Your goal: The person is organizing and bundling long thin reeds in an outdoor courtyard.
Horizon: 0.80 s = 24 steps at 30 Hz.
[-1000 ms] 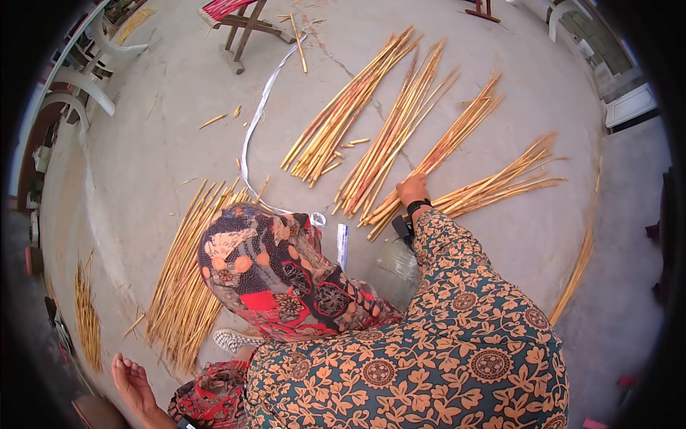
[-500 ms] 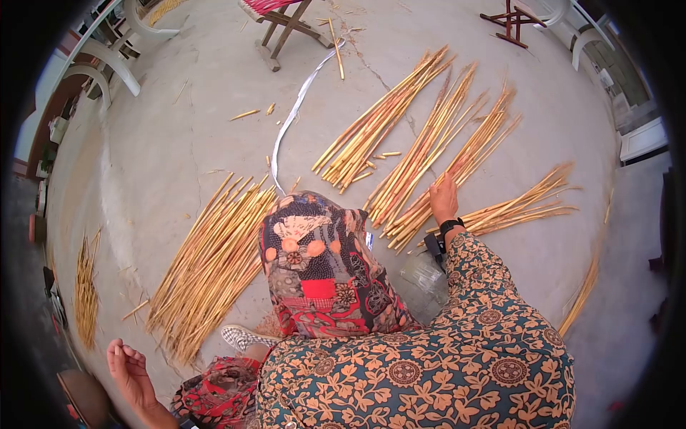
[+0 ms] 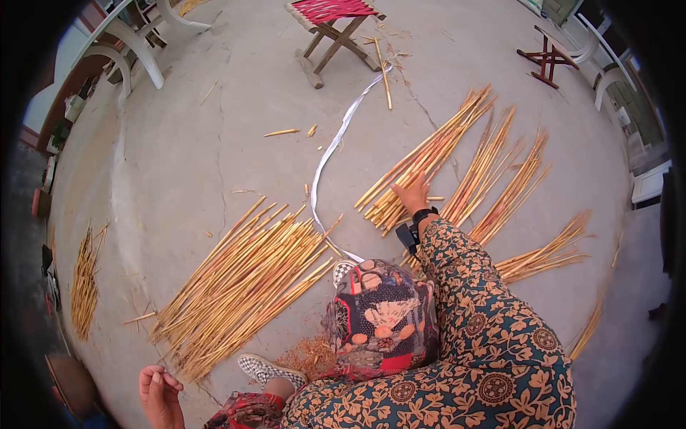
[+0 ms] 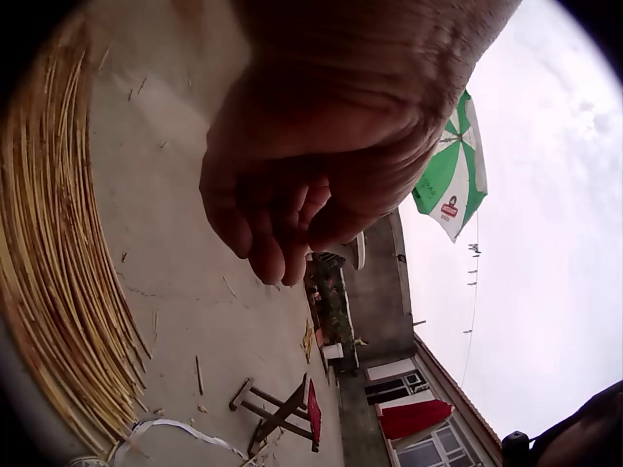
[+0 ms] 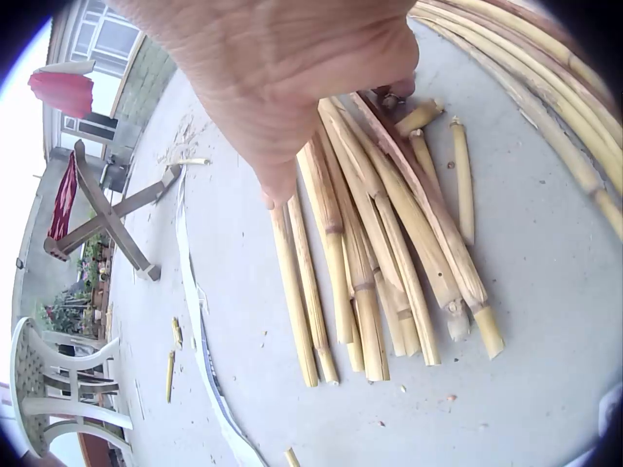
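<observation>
The right hand [image 3: 413, 194] reaches out to about 1 o'clock from the person and lies on the near ends of a bundle of cane sticks [image 3: 421, 161] on the concrete floor [image 3: 214, 157]. In the right wrist view the grip [image 5: 292, 88] is nearly flat, fingers stretched over the cut stick ends [image 5: 375, 282], touching them from above; whether any finger curls round a stick cannot be told. That bundle runs from the hand up toward 1 o'clock. Just beside it, toward 2 o'clock, lie two more bundles [image 3: 500, 179], and another bundle [image 3: 547, 252] lies at 3 o'clock, near the patterned sleeve [image 3: 471, 286]. The left hand [image 3: 161, 393] hangs at about 8 o'clock, low and apart from the sticks; in the left wrist view its fingers [image 4: 277, 229] are loosely curled and hold nothing. Near it, toward 9 and 10 o'clock, a large pile of sticks [image 3: 243, 286] spreads over the floor. A white strap [image 3: 332, 154] trails from the person toward 12 o'clock, ending near a folding stool [image 3: 332, 28] with a red woven seat. A small heap of sticks [image 3: 84, 282] lies well apart at 9 o'clock, and white plastic chairs [image 3: 136, 43] stand at 11 o'clock. A checkered shoe [image 3: 268, 368] shows below the pile.
</observation>
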{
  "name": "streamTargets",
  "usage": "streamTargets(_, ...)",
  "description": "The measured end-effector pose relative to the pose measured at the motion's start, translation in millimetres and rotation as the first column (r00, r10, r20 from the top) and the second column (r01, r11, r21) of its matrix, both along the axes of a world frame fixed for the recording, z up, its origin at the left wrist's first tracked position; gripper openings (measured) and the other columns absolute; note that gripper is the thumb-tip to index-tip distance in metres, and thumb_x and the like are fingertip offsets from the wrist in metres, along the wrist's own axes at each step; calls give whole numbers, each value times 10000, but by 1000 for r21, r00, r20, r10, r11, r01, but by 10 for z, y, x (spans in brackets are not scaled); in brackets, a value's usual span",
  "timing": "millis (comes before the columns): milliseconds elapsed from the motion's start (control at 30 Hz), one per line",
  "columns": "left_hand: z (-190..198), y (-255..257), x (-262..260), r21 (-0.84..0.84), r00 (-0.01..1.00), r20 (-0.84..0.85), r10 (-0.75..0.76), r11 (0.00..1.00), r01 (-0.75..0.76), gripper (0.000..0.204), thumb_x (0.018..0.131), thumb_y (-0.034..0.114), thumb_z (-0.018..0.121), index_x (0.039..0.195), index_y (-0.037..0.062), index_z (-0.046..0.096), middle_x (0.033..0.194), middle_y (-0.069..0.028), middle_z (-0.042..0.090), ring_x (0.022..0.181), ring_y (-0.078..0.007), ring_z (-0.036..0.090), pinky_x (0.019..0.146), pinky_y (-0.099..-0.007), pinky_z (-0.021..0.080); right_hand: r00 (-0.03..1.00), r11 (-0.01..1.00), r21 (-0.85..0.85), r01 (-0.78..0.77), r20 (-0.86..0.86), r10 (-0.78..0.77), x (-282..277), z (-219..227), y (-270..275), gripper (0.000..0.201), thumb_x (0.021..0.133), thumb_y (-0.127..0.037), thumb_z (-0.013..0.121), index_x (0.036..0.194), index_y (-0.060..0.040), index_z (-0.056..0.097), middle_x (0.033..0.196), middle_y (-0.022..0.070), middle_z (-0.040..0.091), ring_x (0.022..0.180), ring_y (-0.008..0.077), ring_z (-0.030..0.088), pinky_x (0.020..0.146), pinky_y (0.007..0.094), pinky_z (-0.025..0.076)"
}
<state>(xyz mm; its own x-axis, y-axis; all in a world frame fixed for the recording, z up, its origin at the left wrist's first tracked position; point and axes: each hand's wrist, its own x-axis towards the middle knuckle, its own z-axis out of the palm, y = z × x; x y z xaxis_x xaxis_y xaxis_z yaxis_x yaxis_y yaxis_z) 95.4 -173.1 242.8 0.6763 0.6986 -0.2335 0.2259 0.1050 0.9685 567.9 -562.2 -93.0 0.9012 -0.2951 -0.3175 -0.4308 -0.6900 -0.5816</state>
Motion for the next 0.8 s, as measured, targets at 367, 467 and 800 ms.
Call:
streamTargets(367, 253, 13, -8, -77, 992, -109, 64, 994, -72, 174, 927, 92, 523, 1058, -12, 571, 790, -103, 612, 706, -174, 580, 681, -290, 481, 994, 987, -124, -101, 38, 107, 247, -144, 551, 1045, 713, -347, 756, 1448, -59, 70, 1463, 303, 92, 1359, 401, 208, 1050, 409, 344)
streamTargets(467, 261, -10, 3, -62, 990, -123, 67, 995, -75, 170, 929, 95, 523, 1052, -11, 573, 782, -101, 612, 703, -169, 578, 669, -278, 476, 986, 987, -39, -158, 52, 160, 368, -88, 628, 1044, 731, -297, 749, 1438, 5, 41, 1460, 320, 66, 1344, 418, 226, 1081, 371, 299)
streamTargets(800, 294, 9, -11, -88, 995, -63, 75, 993, -80, 165, 924, 89, 528, 1055, 0, 575, 838, -108, 626, 728, -174, 587, 685, -305, 492, 929, 959, 99, -265, 292, 227, 55, -59, 383, 832, 759, -245, 722, 1418, -96, 236, 1428, 238, 258, 1359, 344, 217, 1091, 426, 254)
